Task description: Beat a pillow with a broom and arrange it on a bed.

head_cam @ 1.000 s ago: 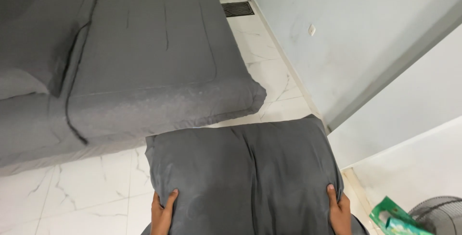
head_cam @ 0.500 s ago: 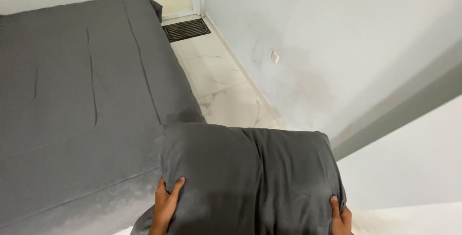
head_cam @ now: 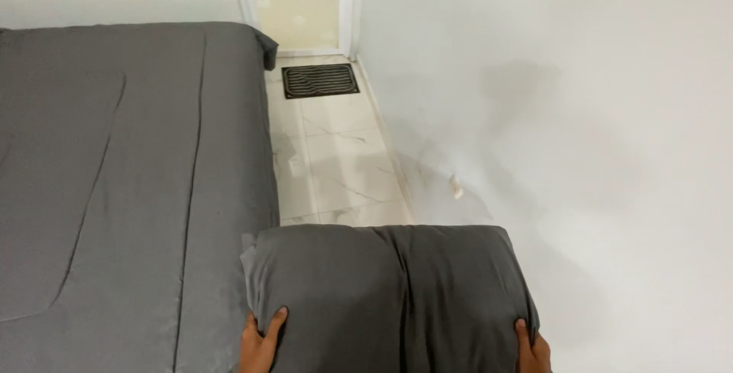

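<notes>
I hold a dark grey pillow [head_cam: 389,297] in front of me at the bottom of the head view. My left hand [head_cam: 261,341] grips its lower left corner and my right hand [head_cam: 532,348] grips its lower right edge; only the fingers of each show. The pillow's left edge overlaps the near side of a low bed covered with a grey quilt [head_cam: 122,174], which fills the left half of the view.
A strip of white marble-pattern floor [head_cam: 336,167] runs between the bed and a white wall [head_cam: 580,113] on the right. A black ribbed mat [head_cam: 319,80] lies before a pale doorway [head_cam: 296,3] at the far end.
The view has swung right and forward along the bed's side. The doorway and mat have come into fuller view, and the pillow stays held in both hands.
</notes>
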